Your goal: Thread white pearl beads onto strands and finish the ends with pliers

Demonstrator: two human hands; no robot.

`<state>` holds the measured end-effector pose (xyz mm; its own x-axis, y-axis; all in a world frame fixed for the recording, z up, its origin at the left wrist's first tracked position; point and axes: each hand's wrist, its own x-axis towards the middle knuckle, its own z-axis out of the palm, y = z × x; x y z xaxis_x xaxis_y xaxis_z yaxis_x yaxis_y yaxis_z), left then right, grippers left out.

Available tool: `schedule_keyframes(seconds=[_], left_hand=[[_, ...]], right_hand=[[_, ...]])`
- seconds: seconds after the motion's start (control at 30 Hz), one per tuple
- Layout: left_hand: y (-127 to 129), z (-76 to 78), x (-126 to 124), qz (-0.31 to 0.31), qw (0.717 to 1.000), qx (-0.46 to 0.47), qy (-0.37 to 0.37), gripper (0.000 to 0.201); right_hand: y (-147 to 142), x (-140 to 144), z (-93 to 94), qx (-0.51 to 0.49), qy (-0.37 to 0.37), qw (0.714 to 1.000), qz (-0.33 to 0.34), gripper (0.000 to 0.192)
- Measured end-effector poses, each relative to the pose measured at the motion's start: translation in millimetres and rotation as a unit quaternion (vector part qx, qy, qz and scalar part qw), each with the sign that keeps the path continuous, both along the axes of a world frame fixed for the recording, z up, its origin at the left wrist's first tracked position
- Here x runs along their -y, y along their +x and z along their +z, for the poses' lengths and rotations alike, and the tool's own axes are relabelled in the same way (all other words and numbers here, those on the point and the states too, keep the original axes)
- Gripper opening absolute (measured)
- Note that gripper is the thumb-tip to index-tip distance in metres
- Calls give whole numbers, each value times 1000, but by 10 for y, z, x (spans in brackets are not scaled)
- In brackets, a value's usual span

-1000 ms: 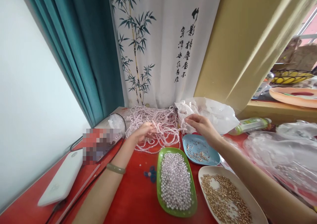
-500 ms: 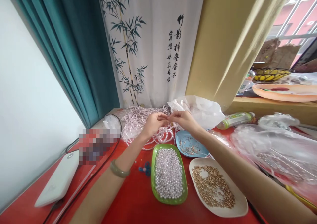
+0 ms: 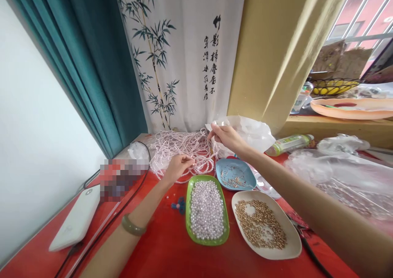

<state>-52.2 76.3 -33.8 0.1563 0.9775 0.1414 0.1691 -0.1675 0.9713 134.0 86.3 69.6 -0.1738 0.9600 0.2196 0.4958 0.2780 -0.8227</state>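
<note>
My left hand (image 3: 178,168) is closed in a pinch just above the front of the pink pearl strands (image 3: 172,147); whatever sits between thumb and fingertips is too small to make out. Higher and to the right, my right hand (image 3: 226,135) is also closed, its fingers curled together in front of a clear plastic bag (image 3: 256,132). Any thread between the two hands is too fine to see. Below them stands a green tray (image 3: 188,212) of loose pearl beads (image 3: 207,212). A blue plate (image 3: 222,167) with small gold pieces lies under my right wrist.
A cream plate (image 3: 293,245) of gold beads (image 3: 260,224) stands front right. On the left lie a white power bank (image 3: 76,220) and a cable (image 3: 130,198). Plastic bags (image 3: 344,175) and a bottle (image 3: 290,144) are at right. A small blue ornament (image 3: 179,205) is beside the green tray.
My hands were together at the fingertips and are now apart. The left came down and leftward; the right rose slightly. The view shifted a little.
</note>
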Motion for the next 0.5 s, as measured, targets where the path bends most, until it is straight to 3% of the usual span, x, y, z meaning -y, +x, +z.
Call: schedule_keyframes(seconds=[0.1, 0.2, 0.33, 0.5], left_hand=[[34, -141, 46, -43, 997, -56, 32, 7], [137, -265, 10, -78, 996, -41, -5, 4], [282, -380, -113, -51, 996, 22, -67, 7], [352, -391, -203, -34, 998, 27, -47, 6]], right_hand=[[-61, -22, 51, -8, 9, 1000, 11, 52], [-165, 3, 101, 12, 15, 1000, 20, 52], [-319, 79, 210, 42, 16, 998, 33, 53], [-498, 137, 363, 64, 28, 997, 44, 52]])
